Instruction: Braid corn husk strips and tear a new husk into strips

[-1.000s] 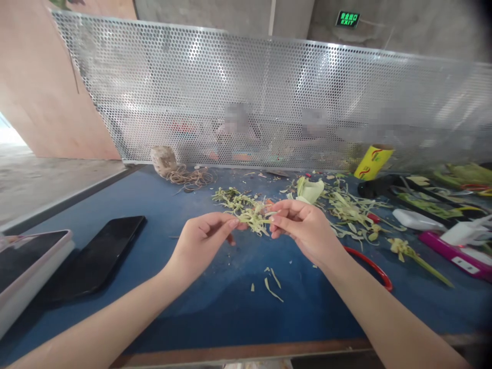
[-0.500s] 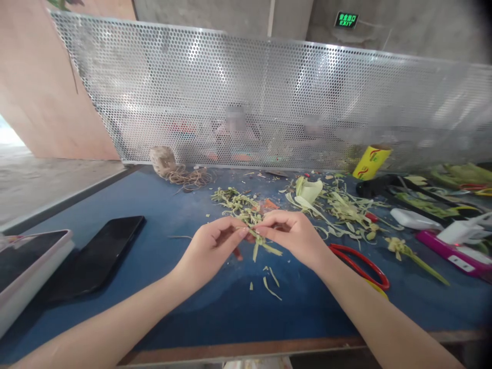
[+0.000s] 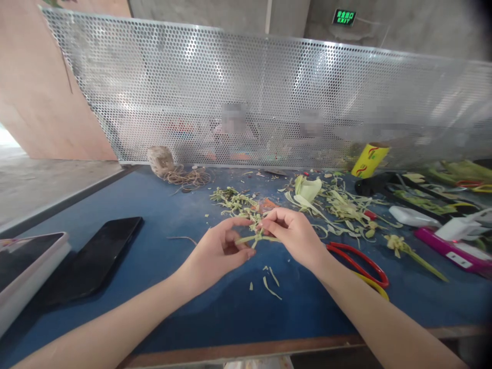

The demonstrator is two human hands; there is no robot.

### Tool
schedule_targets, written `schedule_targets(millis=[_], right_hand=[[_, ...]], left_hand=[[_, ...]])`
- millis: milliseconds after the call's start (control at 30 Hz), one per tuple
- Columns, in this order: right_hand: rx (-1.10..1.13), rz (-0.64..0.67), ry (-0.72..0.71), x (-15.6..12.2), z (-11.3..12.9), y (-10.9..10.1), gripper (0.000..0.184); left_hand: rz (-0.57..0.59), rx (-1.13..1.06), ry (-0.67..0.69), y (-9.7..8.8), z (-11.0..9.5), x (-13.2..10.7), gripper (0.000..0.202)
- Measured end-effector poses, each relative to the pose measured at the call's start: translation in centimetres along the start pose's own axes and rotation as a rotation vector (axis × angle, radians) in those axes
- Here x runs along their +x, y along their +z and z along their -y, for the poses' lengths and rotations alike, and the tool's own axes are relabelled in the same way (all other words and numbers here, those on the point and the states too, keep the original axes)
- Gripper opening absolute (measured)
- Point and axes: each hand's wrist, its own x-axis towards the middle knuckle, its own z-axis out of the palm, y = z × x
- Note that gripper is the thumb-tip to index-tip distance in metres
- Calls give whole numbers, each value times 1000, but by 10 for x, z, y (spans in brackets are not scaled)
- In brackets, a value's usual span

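A small knotted piece of pale green plant strips point(image 3: 258, 237) hangs over the blue table, its ends spreading sideways and down. My right hand point(image 3: 294, 233) pinches its upper right part between thumb and fingers. My left hand point(image 3: 217, 248) is around its left end, with thumb and index finger apart. The strip's left end lies across the gap by the left fingers; whether they touch it I cannot tell. Just behind the hands is a heap of similar knotted green pieces point(image 3: 234, 201). Thin strip scraps point(image 3: 271, 288) lie in front.
Red-handled and yellow-handled tools point(image 3: 359, 261) lie by my right forearm. Further right are a knotted stalk point(image 3: 415, 256) and a purple power strip point(image 3: 448, 249). Peeled leaves point(image 3: 307, 188), a twine roll point(image 3: 160, 160) and a yellow tube point(image 3: 369, 160) stand near the perforated metal screen point(image 3: 192, 92). A black phone point(image 3: 103, 256) lies left.
My left thumb has come away from the index finger and moved down. The knotted piece now shows between the hands with its strips spread sideways. The view has shifted slightly.
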Motion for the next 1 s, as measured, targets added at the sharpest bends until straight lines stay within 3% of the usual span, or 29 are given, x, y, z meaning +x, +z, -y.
schedule_targets(millis=[167, 367, 633, 1000], right_hand=[[32, -26, 14, 3, -2, -2, 17], [178, 157, 37, 4, -4, -3, 21], [155, 162, -4, 3, -4, -2, 15], [166, 126, -26, 5, -5, -7, 14]], left_hand=[[-16, 5, 10, -2, 2, -1, 35], [-118, 56, 22, -7, -1, -2, 11], [-96, 150, 27, -12, 2, 2, 21], [-147, 99, -21, -13, -1, 3, 21]])
